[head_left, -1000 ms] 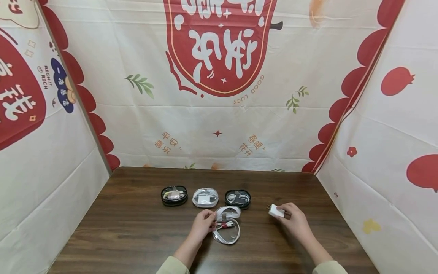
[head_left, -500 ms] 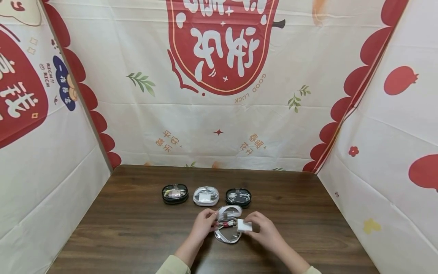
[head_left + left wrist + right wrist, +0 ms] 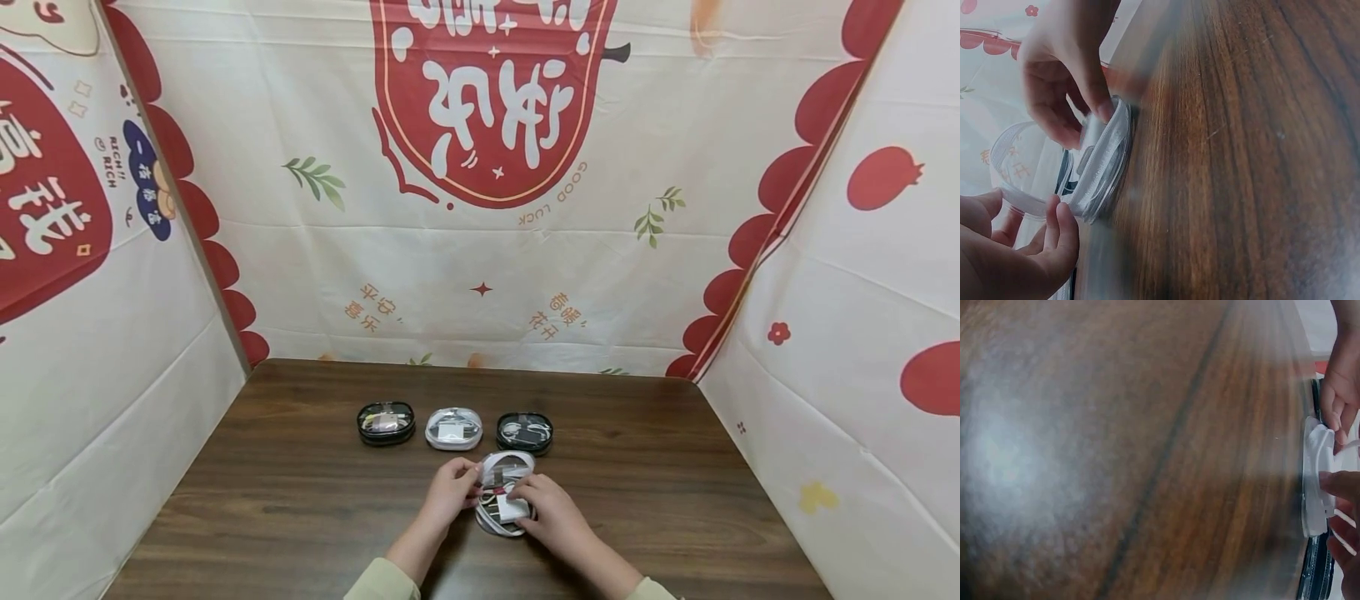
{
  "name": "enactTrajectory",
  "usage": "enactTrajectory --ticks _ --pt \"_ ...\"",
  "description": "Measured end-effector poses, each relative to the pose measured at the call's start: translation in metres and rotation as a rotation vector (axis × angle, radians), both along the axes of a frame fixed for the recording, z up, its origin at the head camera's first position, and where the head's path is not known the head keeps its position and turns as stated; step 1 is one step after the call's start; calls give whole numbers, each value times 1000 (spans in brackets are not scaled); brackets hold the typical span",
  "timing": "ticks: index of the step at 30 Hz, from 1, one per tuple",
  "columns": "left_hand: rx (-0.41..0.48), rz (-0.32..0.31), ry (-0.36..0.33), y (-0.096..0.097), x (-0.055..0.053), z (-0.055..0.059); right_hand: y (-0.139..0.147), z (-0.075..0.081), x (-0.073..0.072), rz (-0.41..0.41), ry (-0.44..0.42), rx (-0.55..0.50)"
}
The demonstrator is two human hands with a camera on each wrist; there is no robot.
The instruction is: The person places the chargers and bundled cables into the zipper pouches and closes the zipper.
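Observation:
A clear oval zip pouch with white trim [image 3: 489,525] lies unzipped on the table, its lid [image 3: 1019,169] tipped back. My left hand [image 3: 448,496] pinches the pouch's left edge near the hinge, thumb and fingers at the trim in the left wrist view. From the right, my right hand [image 3: 557,515] holds a white charger plug [image 3: 512,508] between thumb and fingers, down inside the pouch's lower half. A cable with a red part [image 3: 495,492] lies in the pouch beside the plug, partly covered by the fingers. In the right wrist view, the pouch's side wall [image 3: 1315,487] shows below the right thumb.
Behind the open pouch stand three closed pouches in a row: a black-trimmed one [image 3: 386,423] at left, a white-trimmed one [image 3: 453,429] in the middle, a black-trimmed one [image 3: 524,432] at right. Printed cloth walls [image 3: 480,250] enclose the brown wooden table [image 3: 300,500].
My right hand has carried the charger plug leftward from the table at the right and lowered it into the open pouch. The left hand has stayed at the pouch's edge.

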State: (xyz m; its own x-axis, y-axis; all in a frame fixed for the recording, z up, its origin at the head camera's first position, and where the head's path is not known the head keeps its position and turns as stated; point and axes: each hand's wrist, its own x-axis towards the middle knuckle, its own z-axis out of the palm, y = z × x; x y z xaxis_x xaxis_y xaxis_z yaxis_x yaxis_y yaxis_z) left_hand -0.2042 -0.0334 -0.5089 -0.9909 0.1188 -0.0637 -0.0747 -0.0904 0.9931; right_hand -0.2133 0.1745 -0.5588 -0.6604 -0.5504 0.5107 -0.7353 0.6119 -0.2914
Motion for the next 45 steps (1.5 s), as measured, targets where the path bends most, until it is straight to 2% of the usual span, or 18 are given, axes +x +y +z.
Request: enactTrajectory --ticks 4,10,13,15,19,21,23,25,27,29,33,35,39,45 --pt "-36 -7 -2 -2 -1 -3 -1 6 2 -31 18 -5" --pt "-135 -57 40 -10 -10 -28 6 20 8 -129 111 -171" --pt "-166 -100 71 -15 -11 -34 8 26 9 -163 137 -233" --pt "-177 -130 84 -18 -10 -36 7 30 8 -171 133 -237" --pt "-210 -153 88 -21 -11 -34 1 31 8 -166 83 -153" --pt "-275 -149 119 -23 -14 -33 -2 29 9 -148 37 -63" --pt "-397 -152 182 -25 -19 -32 -6 27 9 -124 -19 38" --pt "-539 -183 260 -27 -26 -32 -8 23 10 -99 -82 137" --pt "-674 -233 328 -29 -34 -32 -9 19 11 -76 -133 217" --pt "-770 -301 380 -29 -40 -31 -10 15 12 -57 -175 271" --pt "-832 -408 416 -26 -49 -29 -9 10 14 -33 -249 328" --pt "-839 -427 423 -24 -53 -29 -9 9 16 -25 -273 333" --pt "-905 -432 435 -18 -59 -31 -7 10 17 -28 -274 340" --pt "-1061 -418 459 -12 -63 -35 -6 7 14 -23 -283 346"
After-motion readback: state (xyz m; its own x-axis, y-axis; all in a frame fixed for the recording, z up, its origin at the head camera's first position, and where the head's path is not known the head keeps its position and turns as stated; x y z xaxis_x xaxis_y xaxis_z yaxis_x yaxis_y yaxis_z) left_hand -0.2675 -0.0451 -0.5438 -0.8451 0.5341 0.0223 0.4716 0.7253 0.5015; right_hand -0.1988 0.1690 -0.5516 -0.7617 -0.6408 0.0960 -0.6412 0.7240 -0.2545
